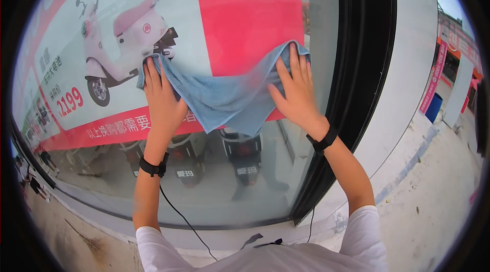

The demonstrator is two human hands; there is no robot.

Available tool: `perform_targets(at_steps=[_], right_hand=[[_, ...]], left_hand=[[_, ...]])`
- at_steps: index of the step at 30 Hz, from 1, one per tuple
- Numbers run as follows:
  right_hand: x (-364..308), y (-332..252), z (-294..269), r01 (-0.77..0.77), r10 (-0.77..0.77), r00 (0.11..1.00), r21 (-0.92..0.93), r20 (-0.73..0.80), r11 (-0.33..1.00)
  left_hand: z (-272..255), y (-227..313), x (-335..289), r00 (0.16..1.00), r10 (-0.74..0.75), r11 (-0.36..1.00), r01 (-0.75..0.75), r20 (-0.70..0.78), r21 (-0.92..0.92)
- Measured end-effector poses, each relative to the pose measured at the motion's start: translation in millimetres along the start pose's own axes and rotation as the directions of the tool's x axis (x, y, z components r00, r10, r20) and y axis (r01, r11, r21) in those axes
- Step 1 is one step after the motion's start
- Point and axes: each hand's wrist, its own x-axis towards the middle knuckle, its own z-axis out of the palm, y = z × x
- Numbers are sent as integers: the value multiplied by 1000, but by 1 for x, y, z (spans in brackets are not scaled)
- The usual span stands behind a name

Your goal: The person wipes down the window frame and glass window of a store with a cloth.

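A blue towel-like cloth point(219, 101) lies against a large shop window point(322, 27), sagging between its two upper corners. My left hand point(164, 99) presses the left corner with straight fingers pointing up, just below a scooter picture point(135, 29). At the right corner, my right hand point(297, 93) lies flat on the cloth with its fingers spread and thumb out to the side. Neither hand is curled round the cloth. Each wrist wears a black band. The lower point of the cloth hangs over the red strip of the poster.
A white and red poster point(250, 11) covers the upper glass. Through the lower glass, parked scooters point(240, 154) show. A thick black frame point(361, 68) borders the window at the right, beside a white wall point(414, 42). Thin black cables point(186, 221) hang near my body.
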Motion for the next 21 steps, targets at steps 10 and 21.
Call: perform_targets(at_steps=[10, 21], right_hand=[[169, -43, 19, 180, -227, 944, -202, -238, 963], [126, 7, -21, 231, -246, 968, -225, -40, 946]], left_hand=[[25, -33, 150, 937, 91, 965, 1, -339, 262], [-18, -61, 132, 925, 376, 900, -350, -57, 260]])
